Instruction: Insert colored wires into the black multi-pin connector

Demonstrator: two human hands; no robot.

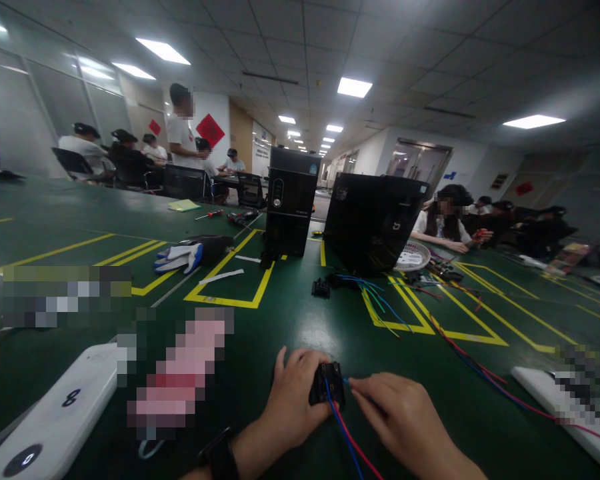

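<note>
My left hand [297, 387] grips a small black terminal block [333, 380] by its left side, just above the green table. A blue wire [347, 440] and a red wire [359, 443] run from the block toward the table's near edge. My right hand [395, 410] is closed in a pinch at the block's right side. Between its thumb and forefinger shows a short bit of blue wire [345, 381]; whether its end sits inside the block I cannot tell. A similar black block [321, 288] lies farther off on the table.
Two black computer towers [293, 207] stand ahead. Blue and green wires [375, 293] lie before the right one, and long red and blue wires [473, 363] trail at right. White-blue gloves [180, 257] and a white device [63, 407] are at left. People sit beyond.
</note>
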